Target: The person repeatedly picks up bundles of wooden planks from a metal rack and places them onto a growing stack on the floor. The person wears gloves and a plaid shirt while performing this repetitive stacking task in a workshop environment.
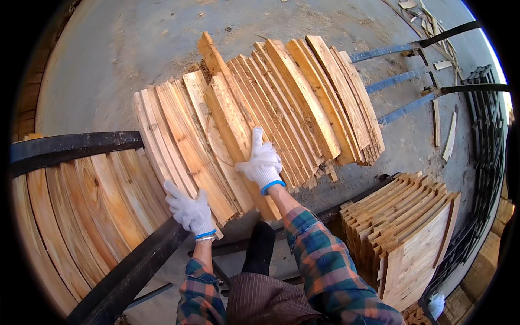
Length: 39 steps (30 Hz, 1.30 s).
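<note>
My left hand (189, 212), in a white knitted glove with a blue cuff, rests at the near end of the left-most boards, its thumb and fingers apart. Farther up and to the right, my right hand (262, 162), gloved alike, lies on top of the row, fingers spread across a thick board (235, 116) and the thin ones beside it. The row of rough wooden boards (189, 138) stands on edge, side by side, at uneven heights. One board (213, 53) juts out at the far side. Neither hand visibly lifts a board; the palms' undersides are hidden.
A black metal frame (76, 149) holds flat planks (103, 200) at left. Blue-grey rails (401, 78) extend right from the row. A stack of boards (406, 233) stands at lower right. Dark metal racks (482, 130) and scrap strips (450, 135) lie along the right side of the grey floor.
</note>
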Available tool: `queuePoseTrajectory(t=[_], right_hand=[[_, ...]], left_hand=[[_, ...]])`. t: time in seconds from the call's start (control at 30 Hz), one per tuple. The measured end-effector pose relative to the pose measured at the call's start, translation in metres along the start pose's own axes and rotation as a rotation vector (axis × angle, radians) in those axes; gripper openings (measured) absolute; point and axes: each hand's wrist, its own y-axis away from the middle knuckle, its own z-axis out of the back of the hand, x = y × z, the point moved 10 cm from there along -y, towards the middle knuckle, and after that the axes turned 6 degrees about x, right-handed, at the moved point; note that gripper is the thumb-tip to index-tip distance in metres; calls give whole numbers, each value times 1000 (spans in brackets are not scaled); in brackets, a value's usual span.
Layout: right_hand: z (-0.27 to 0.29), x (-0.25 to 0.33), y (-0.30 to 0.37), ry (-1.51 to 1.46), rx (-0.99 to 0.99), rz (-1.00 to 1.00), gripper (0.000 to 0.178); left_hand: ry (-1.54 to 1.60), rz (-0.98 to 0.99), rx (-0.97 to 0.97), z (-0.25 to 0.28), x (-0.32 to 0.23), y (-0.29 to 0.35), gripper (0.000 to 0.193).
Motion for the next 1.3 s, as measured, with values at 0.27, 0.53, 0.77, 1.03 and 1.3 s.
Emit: queuePoseTrajectory(t=[0.27, 0.53, 0.77, 1.03, 1.3], right_hand=[[9, -32, -14, -194, 43, 198, 127], [-81, -78, 68, -1477, 643, 421, 83], [-126, -150, 205, -1337, 707, 123, 109], [-121, -151, 115, -1232, 457, 208, 90], [-127, -155, 219, -1400, 448, 135, 99]], left_hand=[[248, 45, 62, 9, 25, -18, 100], [1196, -81, 271, 4, 70, 0, 88], [1556, -13, 850, -30, 52, 201, 94], [763, -94, 737, -117, 10, 162, 103], [1303, -91, 900, -25, 35, 209, 87]])
